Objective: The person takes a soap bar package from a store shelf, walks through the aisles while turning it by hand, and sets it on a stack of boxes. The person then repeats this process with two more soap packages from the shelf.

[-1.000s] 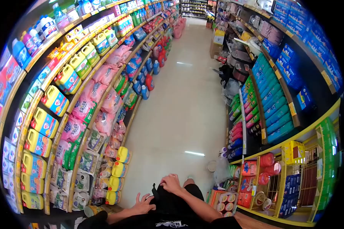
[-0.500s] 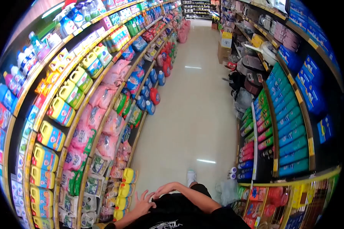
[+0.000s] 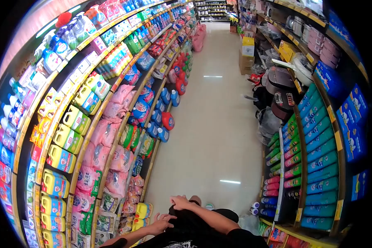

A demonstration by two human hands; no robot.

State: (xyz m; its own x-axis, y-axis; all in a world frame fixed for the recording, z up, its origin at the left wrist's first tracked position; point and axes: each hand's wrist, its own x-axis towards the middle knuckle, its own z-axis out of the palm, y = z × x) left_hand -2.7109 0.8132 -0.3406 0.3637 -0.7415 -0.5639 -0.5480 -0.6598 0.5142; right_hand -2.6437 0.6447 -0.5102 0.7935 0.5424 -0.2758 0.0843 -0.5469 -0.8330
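Observation:
My left hand (image 3: 161,223) is at the bottom centre, beside the black clothing (image 3: 190,221) at my waist, its fingers spread and nothing seen in them. Just right of it and a little higher, my right hand (image 3: 180,203) has its fingers bent in front of the same dark clothing. Whether it holds anything is too small to make out. The two hands are apart. Nearest to my left hand, yellow bottles (image 3: 143,210) stand at the foot of the left shelf.
Long shelves (image 3: 111,165) with jugs and pink bags (image 3: 96,155) line the left. On the right are teal packs (image 3: 320,182), pink and green bottles (image 3: 293,159) and dark cooker-like appliances (image 3: 283,103). A tiled floor (image 3: 202,136) runs between, with a cardboard box (image 3: 246,64) farther along.
The view has shifted forward along the aisle, and the low yellow rack at the right has mostly left the frame. Both hands stay near the waist. The white shoe has mostly gone from sight.

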